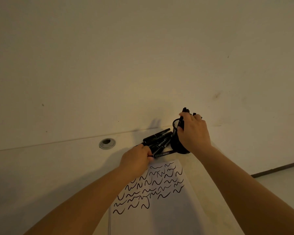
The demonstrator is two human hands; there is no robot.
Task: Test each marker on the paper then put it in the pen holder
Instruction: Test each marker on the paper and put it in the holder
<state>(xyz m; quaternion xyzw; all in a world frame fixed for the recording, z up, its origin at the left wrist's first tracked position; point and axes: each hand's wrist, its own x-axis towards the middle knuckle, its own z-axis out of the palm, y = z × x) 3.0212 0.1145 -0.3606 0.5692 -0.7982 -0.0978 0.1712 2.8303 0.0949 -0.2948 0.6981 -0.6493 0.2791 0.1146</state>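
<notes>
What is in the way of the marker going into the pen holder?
Nothing visible. The right hand holds a marker right over the pen holder, whose open mouth shows beside the fingers.

Bare desk (49, 167) lies open left of the grommet (107, 143), while markers (157, 139), holder (177, 141) and paper (159, 200) crowd the middle, and the wall (143, 65) closes the far side.
</notes>
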